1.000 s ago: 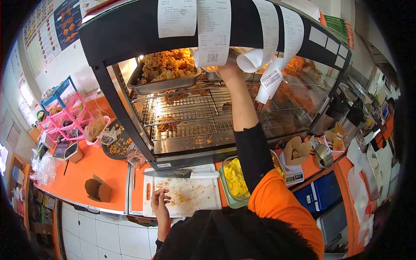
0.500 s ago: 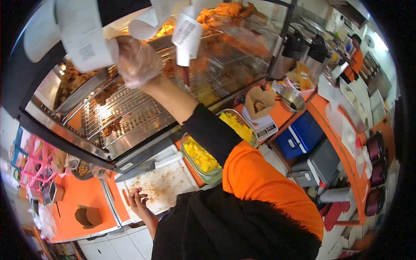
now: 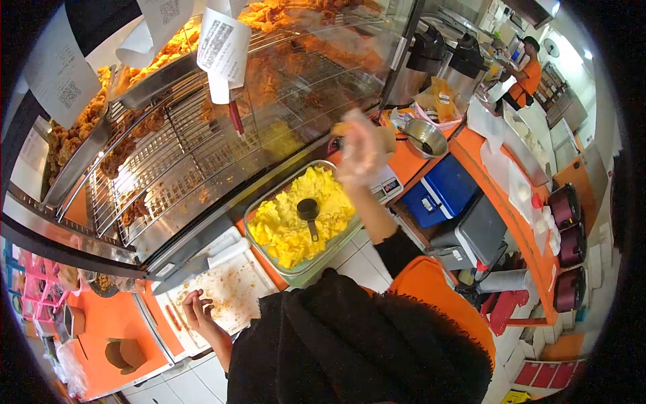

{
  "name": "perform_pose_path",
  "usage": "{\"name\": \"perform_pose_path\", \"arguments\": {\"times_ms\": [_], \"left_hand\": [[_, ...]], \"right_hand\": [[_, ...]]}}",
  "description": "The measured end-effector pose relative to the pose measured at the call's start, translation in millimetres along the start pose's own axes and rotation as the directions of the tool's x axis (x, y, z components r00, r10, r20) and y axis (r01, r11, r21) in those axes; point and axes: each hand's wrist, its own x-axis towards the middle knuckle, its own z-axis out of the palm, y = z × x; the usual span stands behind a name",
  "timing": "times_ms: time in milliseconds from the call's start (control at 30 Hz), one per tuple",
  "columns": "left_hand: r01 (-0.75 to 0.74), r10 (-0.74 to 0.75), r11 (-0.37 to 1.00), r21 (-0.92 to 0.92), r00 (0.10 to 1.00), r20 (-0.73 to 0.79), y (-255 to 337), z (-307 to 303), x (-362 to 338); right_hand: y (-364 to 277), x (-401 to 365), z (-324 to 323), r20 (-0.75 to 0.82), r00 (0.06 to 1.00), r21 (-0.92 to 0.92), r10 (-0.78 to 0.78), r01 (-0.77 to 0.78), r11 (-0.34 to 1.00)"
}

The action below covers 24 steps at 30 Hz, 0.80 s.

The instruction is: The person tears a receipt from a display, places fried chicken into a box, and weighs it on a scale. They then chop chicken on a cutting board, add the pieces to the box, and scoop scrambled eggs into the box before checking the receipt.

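My right hand (image 3: pixel 363 153), in a clear plastic glove, is blurred over the cardboard box (image 3: pixel 386 137) that stands on a white scale (image 3: pixel 388 184). Its fingers are smeared, and the hand hides most of the box. Beside my right wrist sits a glass tray (image 3: pixel 294 273) of yellow scrambled-looking food (image 3: pixel 282 219), with a black measuring scoop (image 3: pixel 308 211) resting on it. Above the edge of a white cutting board (image 3: pixel 235 293) scattered with crumbs, my left hand (image 3: pixel 203 316) is bare and holds nothing, its fingers loosely bent and apart.
A glass warming cabinet (image 3: pixel 182 158) with racks of fried chicken (image 3: pixel 70 145) fills the upper left; receipts (image 3: pixel 224 50) hang before it. A knife (image 3: pixel 182 273) lies by the board. A metal bowl (image 3: pixel 426 137) and blue cooler (image 3: pixel 441 192) are right. A co-worker (image 3: pixel 528 77) stands far back.
My right hand has moved out from the cabinet front, rightward and down to the box. The view has shifted, uncovering the scoop and more of the yellow food. My left hand keeps its pose.
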Motion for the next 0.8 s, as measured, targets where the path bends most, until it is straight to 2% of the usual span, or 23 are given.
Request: {"name": "perform_pose_path", "arguments": {"times_ms": [33,67,100,200,300,400,433,533,633,733,800], "left_hand": [[0.005,-0.005,1.000,0.002,1.000,0.018,-2,2,0],[0.007,-0.007,1.000,0.011,1.000,0.025,0,6,-1],[0.010,-0.011,1.000,0.021,0.999,0.033,3,12,-2],[0.006,-0.009,0.999,0.045,0.998,0.063,4,22,0],[0.002,-0.006,0.999,0.052,0.997,0.073,4,31,2],[0.005,-0.009,0.999,0.042,0.996,0.088,6,37,0],[0.006,-0.009,0.999,0.035,0.995,0.095,7,38,0],[-0.007,0.003,0.999,0.040,0.994,0.110,6,38,0],[-0.004,0.000,0.999,0.047,0.995,0.096,7,38,-2],[-0.006,0.001,0.998,0.058,0.996,0.091,10,38,-5],[-0.006,0.002,0.998,0.055,0.996,0.090,10,38,-7]], "right_hand": [[15,11,-21,0.074,0.997,-0.157,0.037,-0.025,0.987],[49,10,-38,0.233,0.945,-0.113,0.230,-0.208,0.971],[82,6,-52,0.390,0.831,-0.103,0.397,-0.390,0.915],[108,11,-88,0.398,0.802,0.113,0.446,-0.525,0.843],[109,23,-123,0.302,0.756,0.248,0.581,-0.651,0.718],[117,21,-142,0.161,0.730,0.297,0.664,-0.678,0.673],[116,22,-145,0.132,0.733,0.260,0.667,-0.675,0.690],[107,27,-149,0.123,0.709,0.317,0.694,-0.691,0.650],[114,30,-148,0.095,0.625,0.227,0.775,-0.771,0.594],[115,25,-150,0.129,0.696,0.277,0.706,-0.709,0.649],[119,23,-148,0.136,0.661,0.192,0.738,-0.748,0.635]]}}
